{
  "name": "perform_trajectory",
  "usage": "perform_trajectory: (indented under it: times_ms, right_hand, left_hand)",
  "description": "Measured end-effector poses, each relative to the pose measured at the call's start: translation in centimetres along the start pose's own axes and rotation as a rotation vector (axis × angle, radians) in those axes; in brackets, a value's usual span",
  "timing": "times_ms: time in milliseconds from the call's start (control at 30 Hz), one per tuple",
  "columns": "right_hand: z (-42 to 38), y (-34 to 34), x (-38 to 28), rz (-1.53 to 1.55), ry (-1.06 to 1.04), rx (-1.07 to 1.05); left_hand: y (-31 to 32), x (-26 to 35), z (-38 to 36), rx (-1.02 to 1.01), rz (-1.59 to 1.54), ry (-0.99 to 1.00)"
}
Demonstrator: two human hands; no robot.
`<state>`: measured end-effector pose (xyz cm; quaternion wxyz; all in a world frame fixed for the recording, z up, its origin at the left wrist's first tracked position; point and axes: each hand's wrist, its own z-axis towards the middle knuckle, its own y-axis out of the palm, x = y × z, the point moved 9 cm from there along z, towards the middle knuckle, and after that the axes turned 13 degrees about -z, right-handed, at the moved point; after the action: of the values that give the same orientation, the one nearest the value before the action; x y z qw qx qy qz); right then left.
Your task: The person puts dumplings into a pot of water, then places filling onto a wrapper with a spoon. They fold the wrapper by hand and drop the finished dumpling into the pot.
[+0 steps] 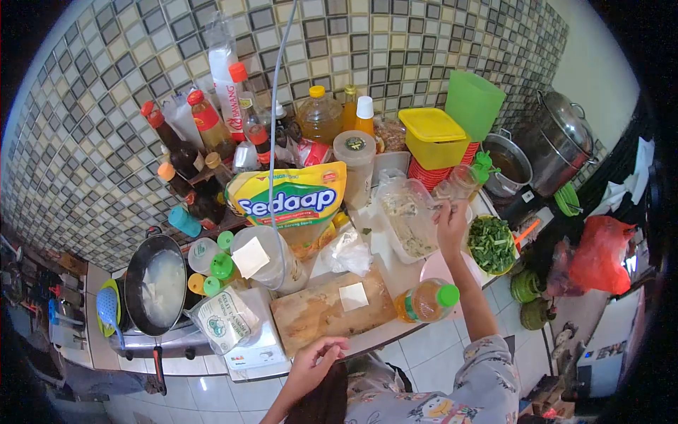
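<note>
My right hand is over the right rim of a clear plastic tub with some pale contents; its fingers are bent together, and anything between them is too small to name. My left hand hovers at the front edge of the wooden board, fingers curled loosely, holding nothing I can see. A small white square lies on the board, and a similar white square rests on a round container's lid. An oil bottle with a green cap stands right of the board.
A black pan with whitish contents sits on the stove at left. Sauce bottles and a Sedaap pouch stand behind the board. Chopped greens fill a bowl at right, near a steel pot. A cable hangs down in front.
</note>
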<state>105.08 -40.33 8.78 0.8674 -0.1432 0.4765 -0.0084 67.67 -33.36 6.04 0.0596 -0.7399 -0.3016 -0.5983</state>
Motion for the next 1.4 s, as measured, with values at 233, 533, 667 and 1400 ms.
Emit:
perform_trajectory:
  times_ms: [233, 533, 667, 1400]
  right_hand:
    - [0.8, 2.4, 0.1, -0.252, -0.222, -0.296]
    - [0.1, 2.4, 0.7, -0.086, -0.117, -0.146]
    - [-0.4, 2.9, 1.3, -0.23, -0.063, -0.235]
    - [3.2, 2.4, -0.1, -0.362, -0.275, -0.127]
  left_hand:
    - [-0.5, 0.2, -0.3, 0.033, 0.022, 0.028]
    - [-0.4, -0.7, -0.2, 0.025, 0.02, 0.005]
    - [-0.3, -0.2, -0.5, 0.019, 0.042, 0.007]
    - [-1.1, -1.0, -1.6, 0.054, -0.006, -0.028]
